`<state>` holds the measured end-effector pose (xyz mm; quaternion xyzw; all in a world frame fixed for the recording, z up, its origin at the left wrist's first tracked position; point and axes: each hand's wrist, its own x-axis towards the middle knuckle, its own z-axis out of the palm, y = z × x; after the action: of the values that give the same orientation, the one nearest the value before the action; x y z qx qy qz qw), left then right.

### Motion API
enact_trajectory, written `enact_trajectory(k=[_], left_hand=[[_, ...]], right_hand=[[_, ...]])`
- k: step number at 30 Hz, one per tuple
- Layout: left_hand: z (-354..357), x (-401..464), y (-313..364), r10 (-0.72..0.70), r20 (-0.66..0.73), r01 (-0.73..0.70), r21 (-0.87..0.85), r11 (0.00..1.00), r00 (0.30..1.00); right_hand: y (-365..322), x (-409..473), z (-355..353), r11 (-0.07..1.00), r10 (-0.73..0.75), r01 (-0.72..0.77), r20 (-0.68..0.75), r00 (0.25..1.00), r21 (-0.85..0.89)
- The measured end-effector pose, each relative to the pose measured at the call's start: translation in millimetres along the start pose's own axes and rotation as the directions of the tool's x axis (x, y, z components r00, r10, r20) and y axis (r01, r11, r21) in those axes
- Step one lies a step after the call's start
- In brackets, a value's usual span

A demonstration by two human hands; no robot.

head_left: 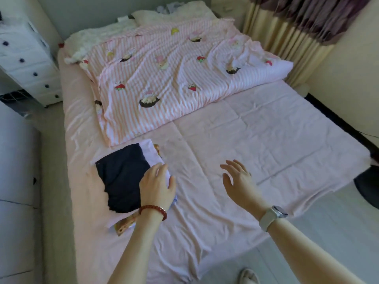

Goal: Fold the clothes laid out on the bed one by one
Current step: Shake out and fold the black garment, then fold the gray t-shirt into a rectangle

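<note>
Pink sheet [235, 152] covers the bed, wrinkled and mostly bare across its near and right half. On its near left part lies a small stack of folded clothes [131, 181]: a dark navy piece [121, 177] on top, a pale lilac-white piece [150, 152] under it showing along the far and right edges, and a patterned orange-brown piece [124, 224] peeking out at the near corner and again at the far right corner.

The left hand [156, 186] rests on the right edge of the stack, fingers [162, 169] straight and close together, lying flat over the navy and pale cloth; a red bead bracelet [153, 211] circles the wrist. The right hand [239, 181] hovers over bare sheet well right of the stack, fingers [232, 166] spread and relaxed, holding nothing; a watch with a pale strap [271, 217] sits on that wrist.

Beyond the stack, a pink-and-white striped quilt [174, 83] with cartoon prints is bunched over the far half of the bed, its near edge lying just beyond the stack's far side. A fluffy white blanket [96, 37] lies at the far left end of the bed.

To the left, a white drawer unit [26, 64] with dark knobs stands beside the bed. At the far right hang cream and purple curtains [297, 27]. The sheet's right corner drapes over the bed edge toward the floor, where a dark round object [369, 185] lies. A slipper toe [249, 276] shows at the near edge.
</note>
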<state>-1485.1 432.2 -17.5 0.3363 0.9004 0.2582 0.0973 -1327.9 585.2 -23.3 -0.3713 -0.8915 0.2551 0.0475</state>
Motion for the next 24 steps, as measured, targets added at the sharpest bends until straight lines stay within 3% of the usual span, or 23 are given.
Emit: enact_trajectory(k=[7,11,18,24], left_hand=[[117.9,-13.9,173.5,0.257,0.188,-0.294,0.204,0.934,0.948],[190.0,-44.4,270.6,0.294,0.259,-0.358,0.248,0.900,0.920],[280.6,-55.8,421.8,0.377,0.403,-0.494,0.242,0.835,0.834],[354.6,-7.6,507.5,0.359,0.414,-0.482,0.244,0.842,0.836]], right_hand=[[193.4,-93.4,-91.0,0.965,0.263,-0.261,-0.140,0.955,0.035],[306.2,-140.7,-145.7,0.932,0.356,-0.362,-0.169,0.919,-0.008],[440.6,-173.3,-220.8,0.860,0.495,-0.511,-0.269,0.826,0.013],[545.3,-145.1,-258.4,0.806,0.581,-0.587,-0.277,0.765,0.070]])
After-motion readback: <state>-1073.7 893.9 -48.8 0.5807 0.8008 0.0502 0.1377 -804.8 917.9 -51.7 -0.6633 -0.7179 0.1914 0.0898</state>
